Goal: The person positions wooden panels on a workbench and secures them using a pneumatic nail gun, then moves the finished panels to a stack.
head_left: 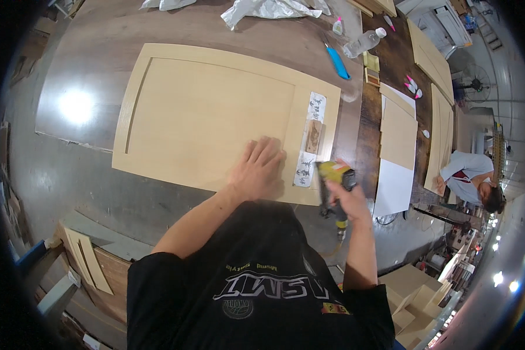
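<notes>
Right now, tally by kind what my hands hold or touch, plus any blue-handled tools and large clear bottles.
Yellow-and-black power tool, in your right hand: 1
Framed panel, under your left hand: 1
Blue-handled tool: 1
Large clear bottle: 1
Total: 4

Woodworking workshop: framed wooden panel [210, 116] on bench [105, 52], handheld power tool [337, 174], more boards [442, 125], fan [477, 84].

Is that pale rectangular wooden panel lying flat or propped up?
Flat: the panel lies across the smooth brown tabletop, its near edge overhanging.
</notes>
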Motion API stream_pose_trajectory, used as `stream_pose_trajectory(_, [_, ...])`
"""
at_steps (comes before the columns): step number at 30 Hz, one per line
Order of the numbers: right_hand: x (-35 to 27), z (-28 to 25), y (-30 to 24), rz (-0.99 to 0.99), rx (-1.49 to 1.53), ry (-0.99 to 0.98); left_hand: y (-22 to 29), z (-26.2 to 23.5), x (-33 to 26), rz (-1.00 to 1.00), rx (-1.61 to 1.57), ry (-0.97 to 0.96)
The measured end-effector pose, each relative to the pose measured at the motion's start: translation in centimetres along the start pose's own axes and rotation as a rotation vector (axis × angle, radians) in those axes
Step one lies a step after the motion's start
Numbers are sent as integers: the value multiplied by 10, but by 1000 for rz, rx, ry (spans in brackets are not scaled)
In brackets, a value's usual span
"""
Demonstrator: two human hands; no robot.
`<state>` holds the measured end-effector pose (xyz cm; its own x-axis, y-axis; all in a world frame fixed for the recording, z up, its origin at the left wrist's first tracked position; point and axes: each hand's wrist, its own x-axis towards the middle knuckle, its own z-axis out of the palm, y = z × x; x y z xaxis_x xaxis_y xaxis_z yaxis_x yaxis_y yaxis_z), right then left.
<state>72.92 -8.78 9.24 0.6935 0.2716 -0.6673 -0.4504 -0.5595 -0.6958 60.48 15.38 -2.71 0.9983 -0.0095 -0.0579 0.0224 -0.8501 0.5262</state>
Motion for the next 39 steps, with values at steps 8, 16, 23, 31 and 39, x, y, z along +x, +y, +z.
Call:
stream_pose_trajectory(8, [118, -79, 68, -490, -868, 662, 6, 4, 3, -12, -45, 110])
stream_pose_trajectory(16, [111, 36, -5, -326, -867, 212, 21, 0, 0, -49, 53, 132])
stream_pose_trajectory(23, [132, 39, 9, -642, -804, 212, 46, -21, 10, -180, 149, -59])
stream_pose_trajectory(31, [128, 26, -2, -465, -957, 162, 42, -6, 8, -186, 225, -32])
stream_pose_trajectory(39, [122, -65, -48, -655, -721, 449, 38, 7, -5, -113, 239, 167])
